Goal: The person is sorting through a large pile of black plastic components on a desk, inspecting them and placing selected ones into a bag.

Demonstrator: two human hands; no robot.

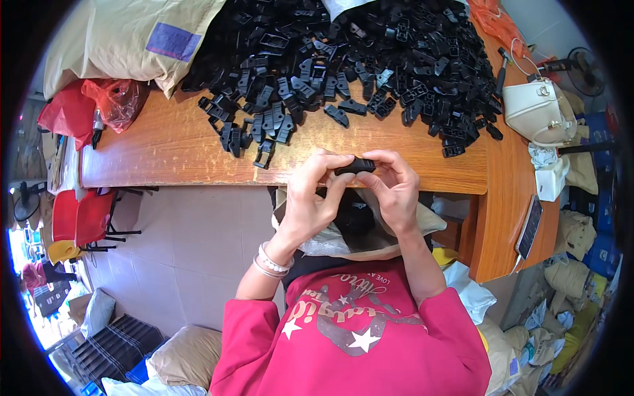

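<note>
Between the fingertips of both hands I hold a small black plastic part [356, 165], just above the table's front edge. My left hand [315, 193] pinches one end of it with thumb and forefinger. The other end is gripped by my right hand [395, 189] in the same way. Below my hands, an open sack [422, 223] sits at my lap, with dark contents inside. Beyond my hands, a large heap of similar black plastic parts [290, 89] spreads over the wooden table [165, 155]. A few loose pieces lie at its near edge.
A beige sack [125, 39] and a red plastic bag [122, 102] rest at the table's left. On the right are a white handbag [538, 109], a phone [529, 228] with a cable, and a small fan [584, 72]. A red chair [82, 218] stands at left; a stuffed bag [188, 353] lies on the floor.
</note>
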